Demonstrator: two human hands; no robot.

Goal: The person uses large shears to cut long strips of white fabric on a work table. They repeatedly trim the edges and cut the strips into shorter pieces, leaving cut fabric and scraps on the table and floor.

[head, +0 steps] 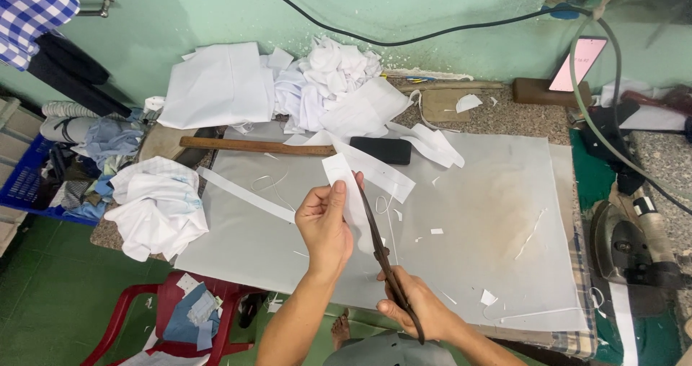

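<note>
My left hand (324, 218) pinches a narrow white fabric strip (353, 193) upright above the grey work surface (490, 214). My right hand (418, 308) grips the handles of long dark scissors (378, 243), whose blades run up along the strip's right edge. A second white strip (375, 168) lies on the surface just behind the held one.
A wooden ruler (252, 145) and a black block (382, 150) lie behind. White fabric piles (324, 85) sit at the back, a crumpled white cloth (155, 204) at the left edge. An iron (627, 247) rests at right, a phone (577, 63) leans on the wall, a red plastic chair (180, 315) stands below.
</note>
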